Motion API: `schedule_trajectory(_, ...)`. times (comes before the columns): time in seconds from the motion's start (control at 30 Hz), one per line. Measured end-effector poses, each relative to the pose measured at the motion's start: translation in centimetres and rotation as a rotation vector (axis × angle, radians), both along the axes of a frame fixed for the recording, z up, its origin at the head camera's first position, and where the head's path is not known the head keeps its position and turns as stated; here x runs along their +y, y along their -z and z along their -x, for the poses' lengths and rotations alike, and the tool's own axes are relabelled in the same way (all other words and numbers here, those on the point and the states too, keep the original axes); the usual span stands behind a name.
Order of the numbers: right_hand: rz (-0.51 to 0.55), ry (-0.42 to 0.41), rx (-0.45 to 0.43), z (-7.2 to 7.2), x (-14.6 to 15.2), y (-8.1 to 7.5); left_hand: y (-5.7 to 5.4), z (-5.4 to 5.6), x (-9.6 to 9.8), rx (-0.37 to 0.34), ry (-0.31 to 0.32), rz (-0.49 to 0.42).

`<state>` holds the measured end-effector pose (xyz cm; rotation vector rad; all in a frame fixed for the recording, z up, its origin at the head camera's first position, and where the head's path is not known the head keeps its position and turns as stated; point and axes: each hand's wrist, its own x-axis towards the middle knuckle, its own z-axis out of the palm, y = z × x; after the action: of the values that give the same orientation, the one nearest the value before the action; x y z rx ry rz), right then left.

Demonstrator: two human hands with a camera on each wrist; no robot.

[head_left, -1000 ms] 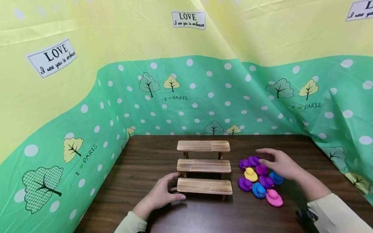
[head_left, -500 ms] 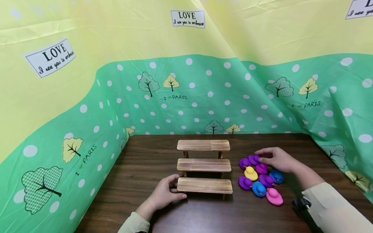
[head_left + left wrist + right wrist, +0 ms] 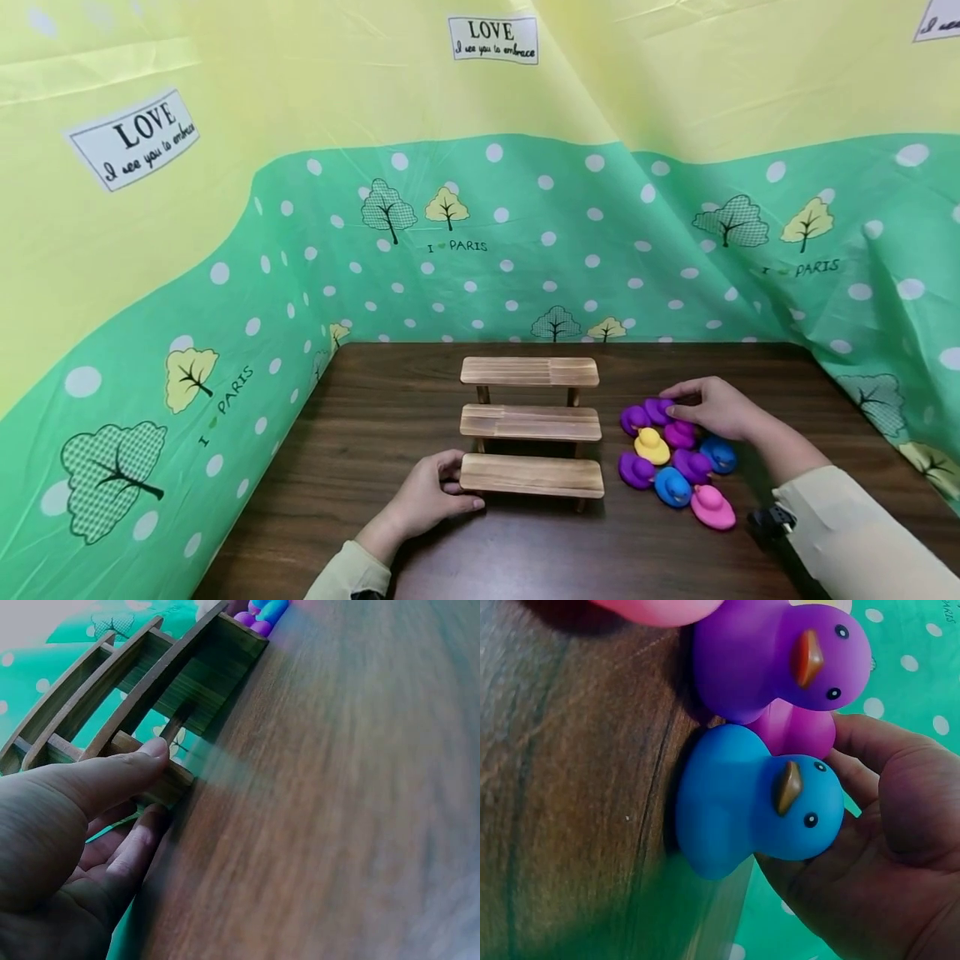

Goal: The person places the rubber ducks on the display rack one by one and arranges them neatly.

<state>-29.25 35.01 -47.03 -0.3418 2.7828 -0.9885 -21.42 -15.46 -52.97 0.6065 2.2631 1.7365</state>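
Well, a magenta duck (image 3: 681, 435) crowds the far purple duck (image 3: 657, 410), right of the wooden stand (image 3: 531, 476); the right hand (image 3: 717, 408) bends half-closed at it, grip unclear. A blue duck (image 3: 742, 806) masks the fingertips in the right wrist view, not the head's; the left hand (image 3: 422, 500) pinches the stand's left end

Your ducks (image 3: 652, 447) are 2 blue, 1 yellow, 1 pink, 5 purple to magenta; your stand (image 3: 530, 423) light brown, desk (image 3: 540, 546) dark grained brown, cloth (image 3: 510, 196) yellow and white-dotted green
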Motion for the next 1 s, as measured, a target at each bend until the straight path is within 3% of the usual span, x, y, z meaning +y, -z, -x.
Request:
schedule_trajectory(0.3, -0.019, 0.022, 0.019, -0.3, 0.0, -0.3, 0.1, 0.1, 0.0, -0.015, 0.023, -0.025)
schedule_trajectory(0.53, -0.040, 0.078, 0.102, -0.6, -0.5, -0.9, -0.1, 0.0, -0.1, -0.023, 0.012, -0.017)
schedule_trajectory(1.0, 0.089, 0.143, 0.240, -2.1, -4.4, -4.7, 0.1, 0.0, 0.0, -0.014, 0.006, -0.011)
